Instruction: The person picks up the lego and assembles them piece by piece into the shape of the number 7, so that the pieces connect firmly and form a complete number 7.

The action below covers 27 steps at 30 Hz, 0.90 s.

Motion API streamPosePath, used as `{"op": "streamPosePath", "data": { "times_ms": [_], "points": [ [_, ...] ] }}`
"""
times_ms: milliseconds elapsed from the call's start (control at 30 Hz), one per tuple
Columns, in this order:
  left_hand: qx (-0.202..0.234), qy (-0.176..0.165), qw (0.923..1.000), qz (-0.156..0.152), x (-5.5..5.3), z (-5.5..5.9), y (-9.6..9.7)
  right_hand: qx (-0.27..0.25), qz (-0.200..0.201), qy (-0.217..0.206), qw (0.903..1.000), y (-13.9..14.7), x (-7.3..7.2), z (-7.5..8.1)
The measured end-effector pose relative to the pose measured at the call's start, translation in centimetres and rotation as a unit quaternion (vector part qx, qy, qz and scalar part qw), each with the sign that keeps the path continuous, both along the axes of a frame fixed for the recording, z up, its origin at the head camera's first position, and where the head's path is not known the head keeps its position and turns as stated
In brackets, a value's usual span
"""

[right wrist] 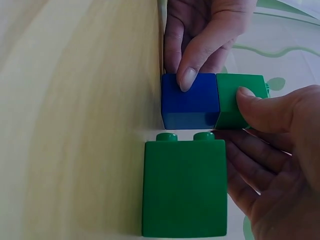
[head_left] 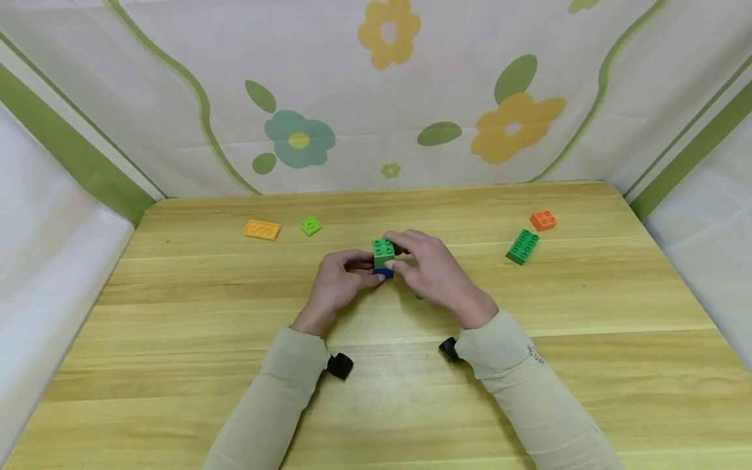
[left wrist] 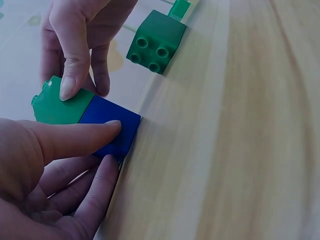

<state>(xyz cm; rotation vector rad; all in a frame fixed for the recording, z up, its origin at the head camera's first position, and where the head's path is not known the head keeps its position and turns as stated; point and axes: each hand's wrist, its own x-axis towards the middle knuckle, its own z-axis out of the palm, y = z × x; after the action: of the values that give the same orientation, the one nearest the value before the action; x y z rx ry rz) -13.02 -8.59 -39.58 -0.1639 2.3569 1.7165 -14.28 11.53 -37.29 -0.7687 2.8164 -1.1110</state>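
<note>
Evidently, left hand (head_left: pixel 337 282) pinches the dark-blue plastic brick (right wrist: pixel 192 120), apparently steadying it on the wood-grain table (head_left: pixel 176 326), nearer the far edge; right hand (head_left: pixel 433 269) pinches the bright-green studded plastic brick (head_left: pixel 383 249) atop it, presumably for alignment. Dark-green rectangular plastic brick (head_left: pixel 522 247) and orange studded plastic brick (head_left: pixel 543 220) lie toward far right corner.

I am at a wood-grain worktop (head_left: pixel 176 365) inside a curtained booth (head_left: pixel 35 228): white fabric (head_left: pixel 352 85) printed with flowers (head_left: pixel 317 135), leaves (head_left: pixel 439 134) and green bands (head_left: pixel 76 150) hangs behind and on both sides. Home or workplace, I cannot tell.
</note>
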Motion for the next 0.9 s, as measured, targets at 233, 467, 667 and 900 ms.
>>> {"op": "streamPosePath", "data": {
  "times_ms": [233,467,667,900],
  "points": [
    [-0.003,0.005,1.0000,-0.003,-0.15,0.06,0.17,0.010,0.004,-0.030,0.9995,0.21,-0.05,0.45],
    [-0.005,-0.002,1.0000,-0.002,-0.03,0.10,0.09,0.006,0.021,-0.036,0.9991,0.70,-0.06,0.53],
    [0.000,0.006,0.9999,-0.010,-0.05,0.02,0.07,-0.055,0.022,-0.040,0.9975,0.71,-0.25,0.39],
    [-0.005,0.012,0.9998,-0.016,-0.09,0.03,-0.08,-0.071,0.020,-0.014,0.9972,0.44,-0.44,0.30]
  ]
}}
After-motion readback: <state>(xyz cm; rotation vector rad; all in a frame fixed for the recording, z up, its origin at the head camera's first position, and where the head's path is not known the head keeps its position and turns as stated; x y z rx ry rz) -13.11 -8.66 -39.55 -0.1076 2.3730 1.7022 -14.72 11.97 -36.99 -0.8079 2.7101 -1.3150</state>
